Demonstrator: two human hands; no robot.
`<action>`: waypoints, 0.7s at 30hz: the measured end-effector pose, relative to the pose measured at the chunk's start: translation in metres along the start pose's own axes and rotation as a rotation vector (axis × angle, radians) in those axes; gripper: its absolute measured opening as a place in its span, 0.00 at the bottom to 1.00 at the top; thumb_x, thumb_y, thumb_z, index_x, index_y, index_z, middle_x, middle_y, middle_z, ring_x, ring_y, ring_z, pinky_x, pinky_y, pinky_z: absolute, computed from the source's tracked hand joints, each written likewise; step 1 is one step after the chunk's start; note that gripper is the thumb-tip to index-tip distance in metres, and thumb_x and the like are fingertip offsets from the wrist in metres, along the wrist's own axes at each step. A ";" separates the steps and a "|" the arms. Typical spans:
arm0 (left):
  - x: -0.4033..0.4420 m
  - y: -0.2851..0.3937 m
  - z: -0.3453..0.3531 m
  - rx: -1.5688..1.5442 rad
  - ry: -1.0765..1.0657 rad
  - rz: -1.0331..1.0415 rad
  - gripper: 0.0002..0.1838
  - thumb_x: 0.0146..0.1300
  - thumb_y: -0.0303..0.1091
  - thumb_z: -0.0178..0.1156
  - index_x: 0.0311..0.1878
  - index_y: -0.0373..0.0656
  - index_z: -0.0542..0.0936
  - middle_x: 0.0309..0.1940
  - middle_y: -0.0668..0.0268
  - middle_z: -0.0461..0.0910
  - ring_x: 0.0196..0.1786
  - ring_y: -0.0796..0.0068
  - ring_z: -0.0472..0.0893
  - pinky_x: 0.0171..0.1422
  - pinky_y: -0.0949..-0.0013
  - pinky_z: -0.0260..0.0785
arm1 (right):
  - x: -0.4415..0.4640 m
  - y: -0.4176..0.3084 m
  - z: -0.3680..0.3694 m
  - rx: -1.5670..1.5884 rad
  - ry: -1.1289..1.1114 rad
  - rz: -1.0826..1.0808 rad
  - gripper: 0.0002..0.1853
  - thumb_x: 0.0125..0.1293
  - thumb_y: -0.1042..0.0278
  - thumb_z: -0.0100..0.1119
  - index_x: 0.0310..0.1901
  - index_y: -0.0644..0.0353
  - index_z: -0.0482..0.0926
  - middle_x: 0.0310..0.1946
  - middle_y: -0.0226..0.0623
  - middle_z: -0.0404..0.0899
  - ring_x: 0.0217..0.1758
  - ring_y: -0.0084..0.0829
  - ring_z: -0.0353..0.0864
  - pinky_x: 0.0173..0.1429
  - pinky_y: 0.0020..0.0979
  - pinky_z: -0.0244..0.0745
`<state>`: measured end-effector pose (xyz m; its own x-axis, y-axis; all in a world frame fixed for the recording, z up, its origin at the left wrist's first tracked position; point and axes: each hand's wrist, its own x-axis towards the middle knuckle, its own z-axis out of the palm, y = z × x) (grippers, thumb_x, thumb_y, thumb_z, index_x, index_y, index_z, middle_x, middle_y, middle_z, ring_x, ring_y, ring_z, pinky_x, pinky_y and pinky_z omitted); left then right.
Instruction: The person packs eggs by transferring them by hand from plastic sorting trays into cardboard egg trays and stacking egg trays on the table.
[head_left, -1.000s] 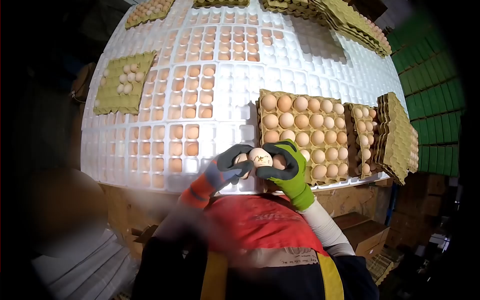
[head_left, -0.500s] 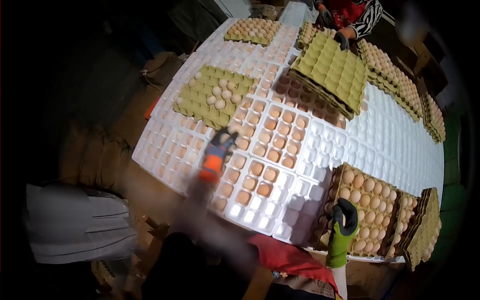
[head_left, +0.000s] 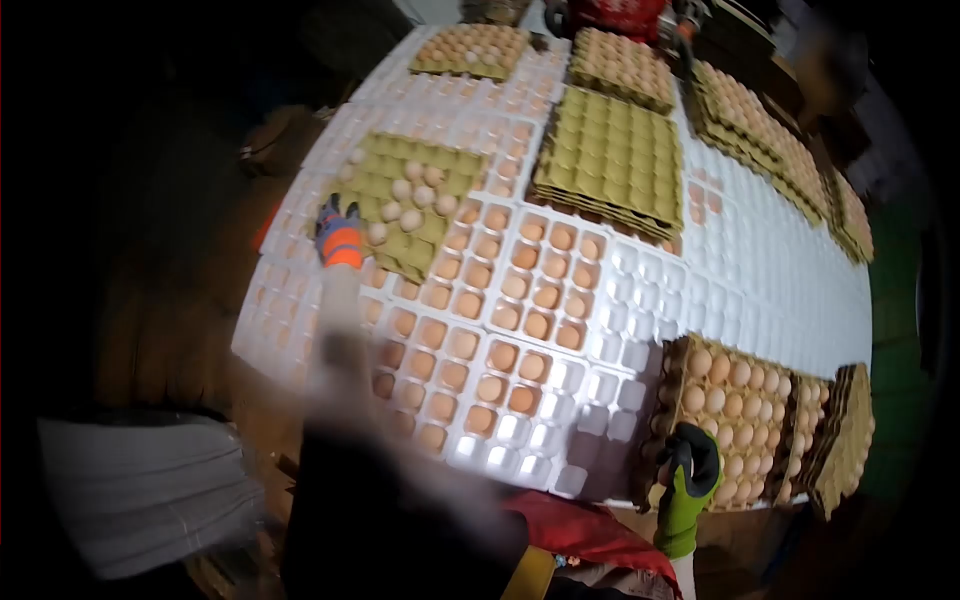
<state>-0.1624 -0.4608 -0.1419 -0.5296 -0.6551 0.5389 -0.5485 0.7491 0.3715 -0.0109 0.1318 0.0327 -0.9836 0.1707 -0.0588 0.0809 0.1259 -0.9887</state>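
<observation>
My left hand (head_left: 340, 232), in a grey and orange glove, is at the left edge of an olive egg tray (head_left: 455, 165). Its fingers are spread apart, and an egg beneath them may be hidden. Several pale eggs (head_left: 424, 196) sit loosely in that tray. To the right, my right hand (head_left: 690, 465) wears a green and black glove. Its fingers curl round what looks like an egg, partly hidden, beside a brown tray full of eggs (head_left: 735, 405). Brown eggs (head_left: 547, 295) fill many cells of the white plastic trays (head_left: 600, 405) between my hands.
A stack of egg-free olive trays (head_left: 610, 160) lies towards the far side. Full egg trays (head_left: 625, 68) line the back and right edges. A co-worker in red (head_left: 620, 12) stands across the table. Stacked grey-white material (head_left: 150, 490) stands at lower left.
My left hand has moved left and away from me, from the tray's near corner to its left edge. One more egg shows in the tray. The co-worker's olive stack now lies on the table.
</observation>
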 end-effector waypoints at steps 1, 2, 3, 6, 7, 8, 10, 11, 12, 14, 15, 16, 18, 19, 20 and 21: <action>0.000 -0.006 0.013 0.161 -0.053 0.035 0.21 0.62 0.47 0.62 0.56 0.51 0.81 0.45 0.55 0.84 0.51 0.51 0.80 0.59 0.55 0.71 | -0.002 0.009 -0.016 0.051 0.011 0.139 0.11 0.66 0.75 0.57 0.48 0.69 0.78 0.36 0.32 0.78 0.33 0.22 0.75 0.40 0.24 0.72; -0.004 -0.015 0.021 0.212 -0.087 0.113 0.20 0.65 0.42 0.59 0.59 0.52 0.80 0.43 0.59 0.85 0.48 0.56 0.82 0.57 0.57 0.72 | 0.003 0.034 -0.032 -0.146 0.057 -0.114 0.10 0.68 0.75 0.57 0.48 0.68 0.78 0.34 0.32 0.79 0.33 0.22 0.76 0.39 0.24 0.72; -0.007 -0.035 0.037 -0.147 -0.250 -0.051 0.21 0.65 0.38 0.60 0.62 0.49 0.78 0.46 0.61 0.85 0.49 0.61 0.82 0.57 0.61 0.72 | 0.001 0.004 -0.028 0.031 0.077 -0.026 0.11 0.68 0.72 0.58 0.49 0.68 0.78 0.35 0.33 0.79 0.33 0.23 0.77 0.39 0.25 0.73; -0.019 -0.070 0.066 -0.485 -0.131 0.064 0.22 0.68 0.42 0.57 0.61 0.42 0.78 0.53 0.54 0.82 0.52 0.56 0.81 0.58 0.61 0.72 | 0.006 -0.009 -0.078 0.107 0.241 -0.073 0.13 0.70 0.68 0.58 0.51 0.66 0.78 0.36 0.34 0.79 0.33 0.24 0.77 0.36 0.24 0.72; -0.016 -0.051 0.044 -0.284 -0.130 0.027 0.23 0.68 0.41 0.58 0.62 0.40 0.77 0.55 0.54 0.81 0.56 0.56 0.80 0.61 0.61 0.71 | 0.006 -0.011 -0.102 0.089 0.323 -0.081 0.13 0.70 0.68 0.58 0.51 0.66 0.78 0.37 0.34 0.80 0.35 0.25 0.78 0.37 0.24 0.73; -0.004 -0.050 0.037 -0.189 -0.074 0.097 0.23 0.68 0.39 0.60 0.63 0.39 0.76 0.57 0.56 0.80 0.56 0.62 0.80 0.61 0.64 0.71 | 0.004 -0.011 -0.123 0.042 0.396 -0.061 0.13 0.70 0.69 0.58 0.51 0.65 0.78 0.38 0.34 0.80 0.35 0.25 0.78 0.39 0.24 0.73; -0.005 -0.014 0.030 -0.348 -0.092 0.169 0.23 0.68 0.36 0.61 0.64 0.38 0.75 0.58 0.59 0.80 0.57 0.69 0.79 0.62 0.67 0.70 | 0.001 -0.004 -0.159 -0.009 0.457 -0.006 0.12 0.67 0.69 0.61 0.50 0.64 0.80 0.38 0.32 0.80 0.36 0.24 0.78 0.42 0.25 0.73; -0.019 0.009 0.017 -0.596 -0.186 0.175 0.22 0.68 0.35 0.60 0.64 0.37 0.75 0.56 0.60 0.81 0.56 0.70 0.79 0.62 0.68 0.70 | 0.000 0.003 -0.168 -0.001 0.461 -0.001 0.12 0.67 0.69 0.61 0.50 0.64 0.80 0.38 0.32 0.80 0.36 0.24 0.78 0.42 0.25 0.73; -0.053 0.050 0.014 -0.813 -0.335 0.279 0.24 0.68 0.40 0.56 0.64 0.40 0.75 0.59 0.54 0.78 0.62 0.61 0.76 0.68 0.65 0.66 | -0.001 0.009 -0.176 -0.250 0.323 -0.094 0.13 0.64 0.69 0.63 0.49 0.64 0.81 0.38 0.31 0.80 0.36 0.23 0.77 0.42 0.25 0.73; -0.147 0.190 -0.101 -1.032 -0.759 0.348 0.20 0.66 0.32 0.59 0.61 0.39 0.77 0.57 0.58 0.79 0.59 0.68 0.77 0.65 0.66 0.67 | 0.003 -0.011 -0.161 -0.615 0.084 -0.137 0.14 0.57 0.70 0.68 0.46 0.58 0.83 0.35 0.31 0.79 0.35 0.25 0.78 0.42 0.26 0.73; -0.195 0.262 -0.160 -1.108 -0.979 0.346 0.19 0.65 0.28 0.61 0.59 0.38 0.78 0.56 0.61 0.80 0.57 0.71 0.78 0.63 0.67 0.68 | 0.006 -0.019 -0.155 -0.924 -0.059 -0.110 0.14 0.54 0.68 0.69 0.44 0.51 0.83 0.37 0.34 0.79 0.38 0.31 0.79 0.41 0.30 0.73; -0.232 0.291 -0.173 -1.133 -0.978 0.588 0.18 0.60 0.28 0.64 0.55 0.41 0.80 0.50 0.62 0.82 0.53 0.70 0.79 0.59 0.67 0.70 | 0.013 -0.012 -0.153 -1.128 -0.147 -0.242 0.13 0.54 0.67 0.67 0.44 0.49 0.82 0.39 0.34 0.78 0.40 0.34 0.78 0.42 0.33 0.72; -0.280 0.341 -0.216 -0.938 -0.900 1.083 0.20 0.57 0.39 0.70 0.52 0.44 0.81 0.46 0.60 0.80 0.48 0.59 0.79 0.53 0.60 0.72 | 0.031 0.012 -0.154 -1.443 -0.321 -0.370 0.13 0.56 0.66 0.63 0.45 0.45 0.80 0.43 0.33 0.77 0.45 0.37 0.78 0.44 0.39 0.71; -0.296 0.359 -0.236 -0.705 -0.960 1.212 0.24 0.57 0.51 0.67 0.52 0.46 0.81 0.48 0.60 0.78 0.48 0.57 0.77 0.51 0.58 0.70 | 0.037 0.022 -0.159 -1.426 -0.328 -0.390 0.13 0.56 0.66 0.63 0.45 0.45 0.80 0.43 0.33 0.77 0.45 0.37 0.78 0.44 0.39 0.71; -0.313 0.370 -0.246 -0.435 -0.953 1.321 0.27 0.57 0.57 0.63 0.52 0.47 0.80 0.47 0.61 0.77 0.49 0.59 0.76 0.51 0.59 0.68 | 0.043 0.030 -0.165 -1.339 -0.325 -0.524 0.16 0.51 0.64 0.67 0.44 0.45 0.80 0.39 0.32 0.76 0.41 0.38 0.78 0.42 0.39 0.72; -0.329 0.379 -0.251 -0.224 -0.969 1.338 0.28 0.55 0.56 0.65 0.52 0.47 0.80 0.48 0.61 0.75 0.50 0.60 0.74 0.51 0.59 0.66 | 0.048 0.035 -0.171 -1.245 -0.321 -0.653 0.18 0.47 0.63 0.71 0.43 0.45 0.80 0.35 0.32 0.76 0.38 0.38 0.78 0.40 0.38 0.72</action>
<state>-0.0340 0.0636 0.0116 -0.7424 0.6672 -0.0605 0.6449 0.7363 0.2048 -0.0272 0.3119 0.0186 -0.8787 -0.4515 0.1552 -0.4687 0.8777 -0.0998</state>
